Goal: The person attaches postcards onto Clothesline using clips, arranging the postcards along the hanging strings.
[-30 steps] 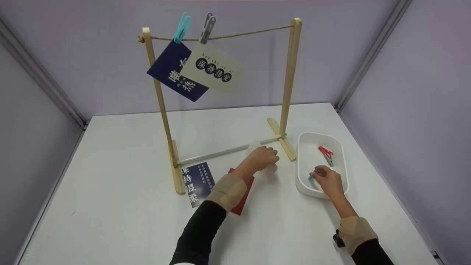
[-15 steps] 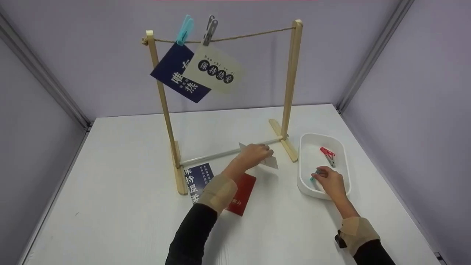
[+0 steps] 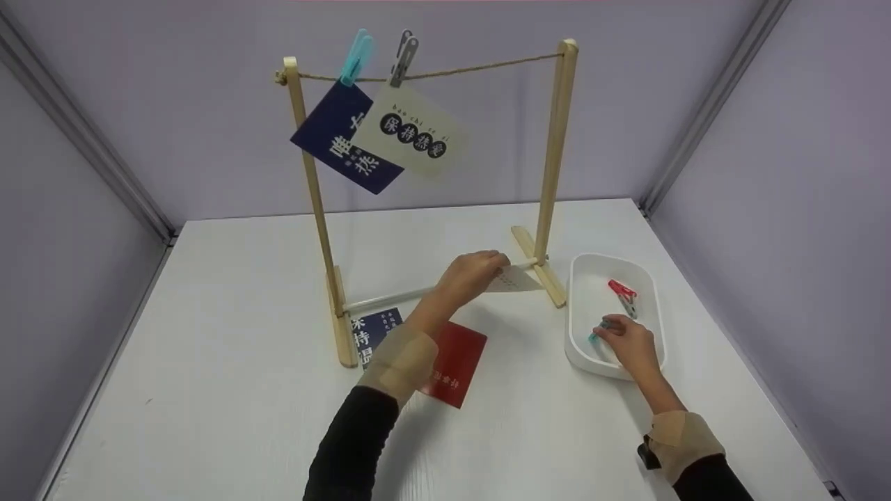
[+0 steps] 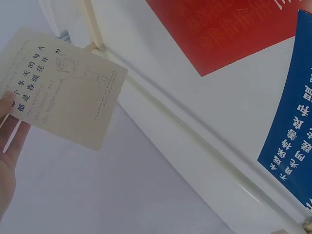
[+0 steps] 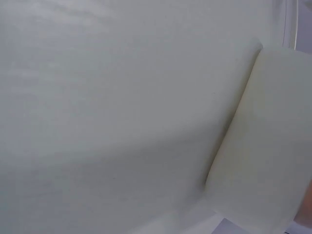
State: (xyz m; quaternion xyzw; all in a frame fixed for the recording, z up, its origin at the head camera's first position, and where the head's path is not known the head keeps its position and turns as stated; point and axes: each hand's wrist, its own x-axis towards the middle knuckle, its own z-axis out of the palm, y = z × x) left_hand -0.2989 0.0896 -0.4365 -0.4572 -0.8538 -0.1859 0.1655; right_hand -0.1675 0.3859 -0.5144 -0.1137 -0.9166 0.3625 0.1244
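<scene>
A: Item one, left hand [image 3: 468,273]?
B: Pinching a cream card [image 3: 514,280] by one edge, thumb and fingers [image 4: 10,127] closed on it. The card juts out to the right of the grip, lifted off the table [image 3: 230,348], printed face toward the wrist camera. It hangs just in front of the rack's low crossbar [image 3: 379,300].

A: Item two, right hand [image 3: 626,342]?
B: Inside the white tray [image 3: 651,292], fingers curled round a teal clothespin [image 3: 597,331]; the pin pokes out to the left of the fingertips, down near the tray floor. Just beyond the grip, farther back in the same tray, lies a red clothespin [image 3: 621,293], apart from the hand.

A: Nearest lots around the left forearm?
B: A red card [image 3: 456,362] flat on the table, just under and beside the wrist; a blue card [image 3: 372,335] to its left, by the rack's left foot.

A: Outward from there?
B: A wooden rack [image 3: 557,146] with a twine line [image 3: 480,68] high above both hands. Two pins on the line, one teal [image 3: 353,58], one grey [image 3: 402,57], each holding a card: a dark blue hanging card [image 3: 334,142] and a pale hanging card [image 3: 418,132], overlapping.
</scene>
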